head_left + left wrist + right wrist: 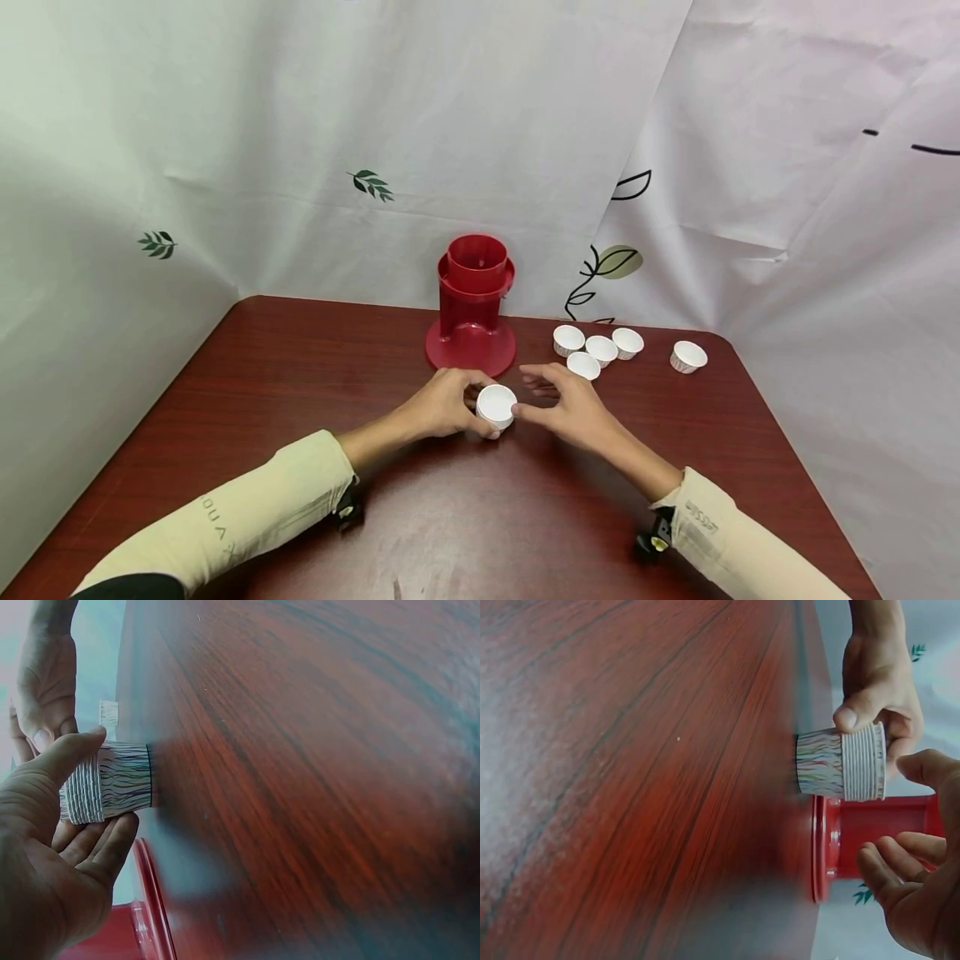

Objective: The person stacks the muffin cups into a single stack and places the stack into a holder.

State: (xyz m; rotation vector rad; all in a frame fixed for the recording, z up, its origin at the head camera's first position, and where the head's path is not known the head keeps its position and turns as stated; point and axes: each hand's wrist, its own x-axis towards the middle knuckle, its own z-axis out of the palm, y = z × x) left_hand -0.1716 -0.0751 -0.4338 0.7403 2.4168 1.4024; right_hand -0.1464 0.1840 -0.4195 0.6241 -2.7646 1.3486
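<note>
A nested stack of white paper cups [497, 405] with a wavy-line print stands upright on the table. My left hand [448, 405] grips it from the left, thumb on the near side and fingers behind. In the left wrist view the rims of the stack [109, 782] show as close ridges. My right hand [573, 410] is just right of the stack, fingers loosely bent and apart. Its thumb tip [909, 762] is close to the top rim; whether it touches I cannot tell. Nothing is held in that hand.
Behind the hands stands a red cylindrical holder [471, 333] on a round base. Several single paper cups [584, 364] sit upright at the back right, and another cup [688, 357] stands farther right. White printed cloth [420, 125] hangs around the brown table [465, 517].
</note>
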